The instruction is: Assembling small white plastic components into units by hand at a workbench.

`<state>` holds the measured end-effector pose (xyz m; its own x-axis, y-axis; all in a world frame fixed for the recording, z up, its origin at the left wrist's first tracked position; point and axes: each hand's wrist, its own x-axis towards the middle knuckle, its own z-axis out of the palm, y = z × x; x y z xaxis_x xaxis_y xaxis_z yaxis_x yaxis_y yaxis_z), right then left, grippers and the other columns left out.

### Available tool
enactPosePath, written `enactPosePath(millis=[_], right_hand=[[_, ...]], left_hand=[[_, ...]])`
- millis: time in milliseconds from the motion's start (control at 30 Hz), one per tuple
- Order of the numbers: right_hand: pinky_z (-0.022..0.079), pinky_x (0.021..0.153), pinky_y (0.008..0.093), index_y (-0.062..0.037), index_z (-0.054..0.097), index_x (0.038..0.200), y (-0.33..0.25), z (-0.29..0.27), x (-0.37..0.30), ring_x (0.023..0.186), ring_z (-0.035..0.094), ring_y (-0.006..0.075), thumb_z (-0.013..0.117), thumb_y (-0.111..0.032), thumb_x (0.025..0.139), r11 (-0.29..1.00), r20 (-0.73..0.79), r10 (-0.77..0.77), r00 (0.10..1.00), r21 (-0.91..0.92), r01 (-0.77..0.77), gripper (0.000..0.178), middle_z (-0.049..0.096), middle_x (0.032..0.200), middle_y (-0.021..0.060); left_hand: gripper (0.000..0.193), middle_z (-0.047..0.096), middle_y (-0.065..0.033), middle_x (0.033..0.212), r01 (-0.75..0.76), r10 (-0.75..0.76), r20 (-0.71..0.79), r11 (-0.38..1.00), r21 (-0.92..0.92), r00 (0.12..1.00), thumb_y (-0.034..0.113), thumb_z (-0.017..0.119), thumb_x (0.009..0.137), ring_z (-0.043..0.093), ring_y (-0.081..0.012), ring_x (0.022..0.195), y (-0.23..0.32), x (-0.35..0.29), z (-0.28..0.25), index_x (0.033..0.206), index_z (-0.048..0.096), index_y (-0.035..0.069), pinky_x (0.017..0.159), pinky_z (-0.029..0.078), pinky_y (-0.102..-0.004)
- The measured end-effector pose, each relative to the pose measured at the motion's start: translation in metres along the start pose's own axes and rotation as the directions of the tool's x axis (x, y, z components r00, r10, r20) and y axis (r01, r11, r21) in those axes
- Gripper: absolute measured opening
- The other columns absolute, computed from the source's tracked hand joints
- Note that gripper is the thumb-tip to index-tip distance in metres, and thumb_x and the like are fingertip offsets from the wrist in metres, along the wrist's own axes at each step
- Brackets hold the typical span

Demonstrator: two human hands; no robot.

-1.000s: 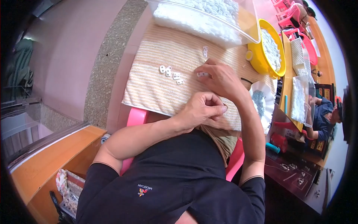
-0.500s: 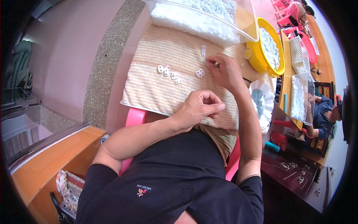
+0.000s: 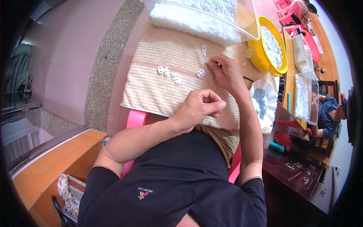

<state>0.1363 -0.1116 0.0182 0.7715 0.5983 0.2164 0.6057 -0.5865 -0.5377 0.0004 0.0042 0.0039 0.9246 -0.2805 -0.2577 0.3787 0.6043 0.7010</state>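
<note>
Over the striped cream towel [image 3: 151, 49], near its front edge, my left hand [image 3: 202, 104] is closed, thumb and fingertips together; anything between them is too small to make out. Farther forward and to the right, my right hand [image 3: 228, 73] hovers low with curled fingers, its fingertips pinched and what they hold hidden. Just left of it lies a white plastic piece with several holes [image 3: 200, 73]. A small upright row of white pieces [image 3: 204, 50] lies beyond its fingertips. More small white holed pieces [image 3: 166, 71] form a slanting line on the towel's left half.
A clear bin [image 3: 196, 28] full of white pieces stands at the far edge. To its right is a yellow basin [image 3: 261, 51] of white pieces. A white fluted dish [image 3: 270, 102] with small grey bits sits right of my right forearm. Another person [image 3: 328, 117] sits at the far right.
The thumb and fingers of my left hand have drawn closer together. My right hand stays in nearly the same place, and the white pieces lie as before; the view has shifted slightly.
</note>
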Motion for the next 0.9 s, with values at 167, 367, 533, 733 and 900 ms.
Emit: enactPosePath(millis=[167,367,533,733,900], right_hand=[[0.046,0.057,0.0333,0.0009,0.064,0.091,-0.005,-0.009,-0.021,0.06,0.06,0.0219,0.059,-0.009,0.089,0.938,0.045,0.206,0.977,0.274,-0.211,0.011,0.062,0.067,0.0129],[0.05,0.059,0.0265,0.0007,0.064,0.094,-0.022,-0.017,-0.07,0.066,0.065,0.0146,0.065,-0.001,0.085,0.942,-0.11,0.18,0.977,0.305,-0.139,0.009,0.066,0.075,0.0106],[0.051,0.061,0.0251,0.0009,0.063,0.093,-0.034,-0.014,-0.081,0.073,0.064,0.0153,0.068,0.007,0.078,0.955,-0.204,-0.019,0.979,0.287,0.078,0.017,0.065,0.091,0.0107],[0.052,0.062,0.0249,0.0015,0.065,0.093,-0.037,-0.014,-0.092,0.075,0.065,0.0157,0.07,0.006,0.077,0.939,-0.242,-0.003,0.97,0.334,0.086,0.018,0.064,0.09,0.0107],[0.051,0.064,0.0241,0.0025,0.066,0.098,-0.035,-0.019,-0.103,0.077,0.064,0.0134,0.068,0.003,0.082,0.884,-0.187,0.079,0.979,0.466,0.018,0.016,0.064,0.094,0.0107]], left_hand=[[0.012,0.063,-0.0025,0.083,0.002,-0.004,-0.032,0.999,-0.041,0.999,0.013,0.068,0.088,0.06,-0.0077,0.073,0.002,0.0,0.001,0.092,0.062,0.003,0.067,0.052,-0.0234],[0.022,0.064,-0.0038,0.09,-0.093,0.062,-0.172,0.98,-0.175,0.983,0.015,0.064,0.091,0.061,-0.0095,0.075,0.006,0.0,0.006,0.108,0.055,0.005,0.07,0.053,-0.0244],[0.02,0.063,-0.0035,0.094,-0.119,0.085,-0.166,0.97,-0.21,0.983,0.014,0.061,0.093,0.062,-0.0102,0.078,-0.001,0.0,0.0,0.11,0.056,0.004,0.071,0.053,-0.0246],[0.016,0.063,-0.0029,0.091,-0.071,0.042,-0.146,0.976,-0.207,0.988,0.013,0.063,0.092,0.061,-0.0092,0.079,-0.003,0.002,0.0,0.106,0.06,0.005,0.071,0.053,-0.0244],[0.015,0.064,-0.0027,0.09,-0.054,0.025,-0.144,0.978,-0.2,0.989,0.013,0.063,0.092,0.062,-0.0097,0.08,-0.004,0.003,0.001,0.104,0.061,0.005,0.072,0.054,-0.025]])
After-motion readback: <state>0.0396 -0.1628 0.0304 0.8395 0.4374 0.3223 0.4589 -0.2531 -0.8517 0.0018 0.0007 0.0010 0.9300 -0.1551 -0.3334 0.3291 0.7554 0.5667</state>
